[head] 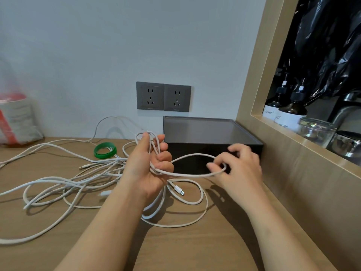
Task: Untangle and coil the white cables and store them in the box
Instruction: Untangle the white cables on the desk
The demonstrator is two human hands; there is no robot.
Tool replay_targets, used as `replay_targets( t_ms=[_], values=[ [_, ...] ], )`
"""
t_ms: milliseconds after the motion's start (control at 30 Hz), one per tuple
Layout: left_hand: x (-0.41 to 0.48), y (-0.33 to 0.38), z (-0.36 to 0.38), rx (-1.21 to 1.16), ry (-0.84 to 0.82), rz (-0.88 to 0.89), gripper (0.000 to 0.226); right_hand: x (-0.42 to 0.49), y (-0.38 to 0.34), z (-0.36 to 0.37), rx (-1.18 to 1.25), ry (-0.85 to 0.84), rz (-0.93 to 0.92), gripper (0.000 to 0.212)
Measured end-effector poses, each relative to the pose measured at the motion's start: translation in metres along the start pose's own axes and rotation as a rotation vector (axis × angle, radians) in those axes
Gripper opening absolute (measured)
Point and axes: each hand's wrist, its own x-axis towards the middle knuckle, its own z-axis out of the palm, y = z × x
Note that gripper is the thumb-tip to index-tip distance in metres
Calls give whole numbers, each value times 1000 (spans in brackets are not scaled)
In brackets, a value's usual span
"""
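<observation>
Two bare hands work above a wooden desk (195, 247). The left hand (148, 169) is raised with its palm turned towards the camera, and its fingers are curled round a bunch of strands drawn up from the white cables (105, 166). The right hand (240, 169) is just in front of the dark box (205, 132); its thumb and forefinger pinch the right end of a single loop (195, 154) that runs across from the left fist, while its other fingers are loosely bent and hold nothing.

Most of the cables are still a loose tangle on the desk. They spread from under the left hand far out to the left edge, with more loops lying on the near side below the wrist. One white plug (178, 190) hangs just under the left hand.

The box stands at the far right of the desk, against the wall and the wooden frame, and no cable lies on its flat grey top. A green ring (104, 155) lies on the desk left of the box, touching some strands. Two grey wall sockets (150, 95) sit above it. A red and white bag (15, 118) stands at the far left. Inside the frame on the right are dark soap bottles (291, 112), a glass jar (316, 130) and black plastic (322, 45).
</observation>
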Motion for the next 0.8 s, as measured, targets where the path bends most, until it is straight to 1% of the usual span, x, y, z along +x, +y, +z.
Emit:
replay_targets(
  t_ms=[33, 100, 167, 233, 300, 333, 467, 533, 633, 700, 800],
  values=[
    [0, 1, 0, 22, -2, 0, 36, 1, 3, -1, 61, 17, 76, 12],
    [-2, 1, 0, 72, -9, -13, 30, 3, 5, -3, 298, -35, 199, 11],
    [-3, 0, 1, 133, -1, -25, 25, 4, 1, -7, 592, -111, 322, 22],
    [-3, 0, 1, 216, 13, -25, 19, 3, -2, -13, 925, -147, 459, 34],
    [-4, 0, 1, 293, 7, -44, 15, 3, 0, -17, 1183, -147, 557, 35],
    [-5, 1, 1, 325, -3, -61, 14, 3, 1, -19, 1261, -139, 589, 33],
    [-6, -2, 0, 444, -60, -126, 14, 4, 3, -20, 1336, -136, 584, 24],
    [-7, -4, 1, 585, -67, -103, 18, 5, 1, -20, 1407, -133, 570, 23],
    [-7, -8, 1, 799, -79, -29, 29, 5, -3, -19, 1494, -49, 520, 21],
    [-5, -13, -1, 921, -127, -15, 32, 5, -6, -19, 1546, 8, 467, 21],
    [-4, -20, -4, 1166, -252, -22, 34, 5, -10, -17, 1583, 35, 394, 22]
  ],
)
